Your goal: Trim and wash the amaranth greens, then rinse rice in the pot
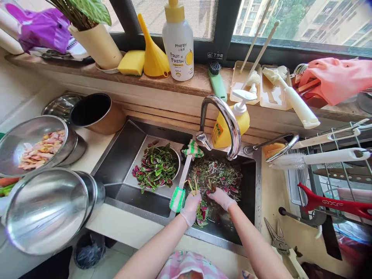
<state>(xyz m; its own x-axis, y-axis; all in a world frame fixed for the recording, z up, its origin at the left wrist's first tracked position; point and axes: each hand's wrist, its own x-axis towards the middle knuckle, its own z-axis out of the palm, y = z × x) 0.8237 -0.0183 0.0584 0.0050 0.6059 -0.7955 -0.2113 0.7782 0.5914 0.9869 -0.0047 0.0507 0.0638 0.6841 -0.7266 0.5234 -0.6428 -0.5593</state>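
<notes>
My left hand (pixel 191 209), in a thin translucent glove, grips a bunch of pale green stems of red-and-green amaranth greens (pixel 213 176) over the right sink basin (pixel 247 186). My right hand (pixel 221 198), gloved the same way, pinches into the wet leaves beside it. The leaves fill that basin, lying in water. More of the greens sit heaped in a white bowl (pixel 155 167) on a drain tray (pixel 139 166) in the left basin. A long brush (pixel 177 199) with green bristles rests across the sink, next to my left hand.
A chrome faucet (pixel 223 120) arches over the sink, beside a yellow pump bottle (pixel 232 126). Stacked steel bowls (pixel 46 211) and a colander of food (pixel 31 147) stand on the left counter. A rack with brushes and knives (pixel 334 166) stands to the right.
</notes>
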